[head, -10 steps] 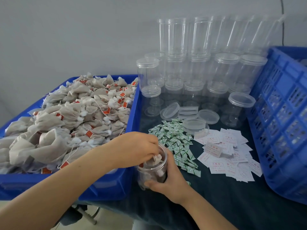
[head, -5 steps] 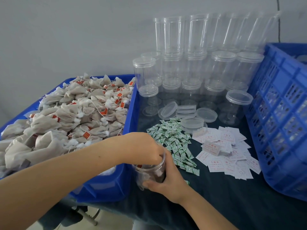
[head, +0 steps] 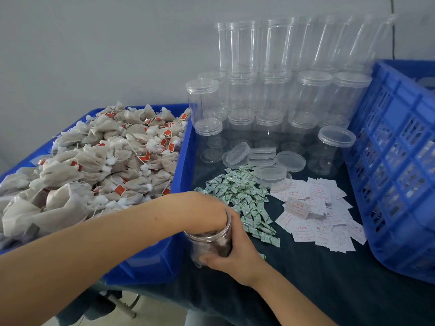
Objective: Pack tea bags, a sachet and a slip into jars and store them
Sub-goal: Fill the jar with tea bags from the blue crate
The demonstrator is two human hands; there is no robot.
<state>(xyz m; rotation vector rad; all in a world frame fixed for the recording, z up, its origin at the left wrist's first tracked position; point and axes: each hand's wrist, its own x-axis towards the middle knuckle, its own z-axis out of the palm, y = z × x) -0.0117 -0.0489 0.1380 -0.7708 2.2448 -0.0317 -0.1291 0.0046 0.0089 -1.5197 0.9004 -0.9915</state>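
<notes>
While right hand (head: 237, 250) wraps fingers round clear jar (head: 211, 243) at near table (head: 329, 278) edge, left hand (head: 202, 212) covers jar mouth, fingers inside; its grip hidden, cannot tell. Tea bags (head: 94, 165) heaped in blue bin (head: 181, 165), left. Green sachets (head: 244, 198) just right of jar; white slips (head: 315, 215) further right. Empty jars (head: 270, 95) stacked far.
</notes>
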